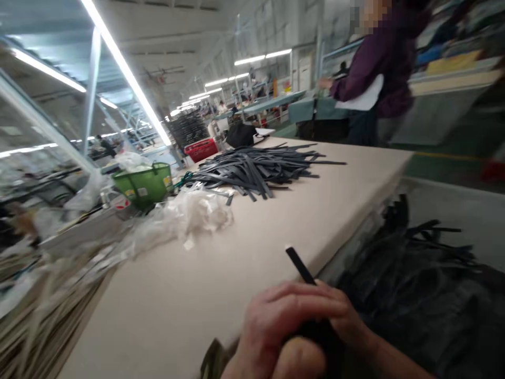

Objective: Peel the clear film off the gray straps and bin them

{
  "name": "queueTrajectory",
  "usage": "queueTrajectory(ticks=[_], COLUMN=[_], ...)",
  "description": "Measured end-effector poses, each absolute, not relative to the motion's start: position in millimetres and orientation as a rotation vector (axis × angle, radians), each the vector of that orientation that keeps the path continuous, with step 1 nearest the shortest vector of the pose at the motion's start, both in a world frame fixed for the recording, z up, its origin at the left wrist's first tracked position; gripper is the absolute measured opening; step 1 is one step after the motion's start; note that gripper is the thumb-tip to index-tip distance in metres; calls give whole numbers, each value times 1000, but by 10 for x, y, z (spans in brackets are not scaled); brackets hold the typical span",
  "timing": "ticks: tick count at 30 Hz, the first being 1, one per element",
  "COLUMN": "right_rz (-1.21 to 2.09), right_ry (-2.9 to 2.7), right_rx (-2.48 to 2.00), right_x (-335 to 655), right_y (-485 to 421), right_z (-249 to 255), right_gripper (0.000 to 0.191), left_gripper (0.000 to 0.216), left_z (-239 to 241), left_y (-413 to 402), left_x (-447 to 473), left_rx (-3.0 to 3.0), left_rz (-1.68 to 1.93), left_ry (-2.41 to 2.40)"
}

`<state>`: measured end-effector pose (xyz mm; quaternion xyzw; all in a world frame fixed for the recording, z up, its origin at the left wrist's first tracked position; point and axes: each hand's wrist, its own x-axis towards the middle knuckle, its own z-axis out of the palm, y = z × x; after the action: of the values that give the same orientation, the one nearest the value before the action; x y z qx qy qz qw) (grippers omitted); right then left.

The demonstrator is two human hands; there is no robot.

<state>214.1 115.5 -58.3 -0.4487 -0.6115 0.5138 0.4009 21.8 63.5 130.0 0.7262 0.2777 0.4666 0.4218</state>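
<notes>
Low in the head view my left hand [272, 321] is closed, its fingers curled over a dark fabric strip [299, 265]. The strip's narrow end sticks up and away from the hands over the table edge. My right hand [353, 318] meets the left from the right side, also closed around the dark material, its fingers mostly hidden. Black cloth shows in the shadow beneath the fingers. Farther up the pale table [236, 273] lies a loose heap of dark grey strips [256, 166].
Crumpled clear plastic [197, 210] and a green basket [144, 184] are on the left. Long beige strips [51, 321] lie at lower left. A bin of black strips [426, 284] stands right of the table. A red crate [200, 150] and a person in purple [389, 63] are farther back.
</notes>
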Motion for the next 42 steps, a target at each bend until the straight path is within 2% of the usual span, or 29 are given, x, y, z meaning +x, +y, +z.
queueTrajectory(ticks=[2,6,9,14,17,20,25,31,38,42], right_rz=[1275,1307,1291,1232,1219,1223,1257,1320,1872,1982], right_ry=[-1512,-1380,-1366,-1543,-1588,-1584,-1566,-1397,-1339,-1603], right_rx=[-1184,-1223,-1247,-1243,-1233,-1230,-1207,-1221,-1035,-1019], right_x=[2186,2244,2263,2236,2208,2192,2193,2208,1907,1570], right_y=[1266,1427,1452,1425,1429,1440,1454,1432,1208,1169], right_z=[-586,-668,-725,-734,-715,-701,-690,-556,-221,-184], right_gripper=[45,50,55,55,53,53,55,60,55,64], left_gripper=[41,24,27,16,17,14,25,16,20,24], left_z=[1275,804,502,424,357,239,216,232,-1,-14], left_y=[861,1421,1794,2072,2074,2049,1951,1389,475,217], left_x=[292,104,-338,-1270,-1657,-1805,-1656,-1061,-473,-357], left_rx=[1803,1927,1975,1812,1520,1462,1606,1847,2138,2179], left_rz=[1066,919,718,762,662,627,784,920,1051,987], left_ry=[914,1383,1928,2405,2684,2667,2488,2263,2127,2105])
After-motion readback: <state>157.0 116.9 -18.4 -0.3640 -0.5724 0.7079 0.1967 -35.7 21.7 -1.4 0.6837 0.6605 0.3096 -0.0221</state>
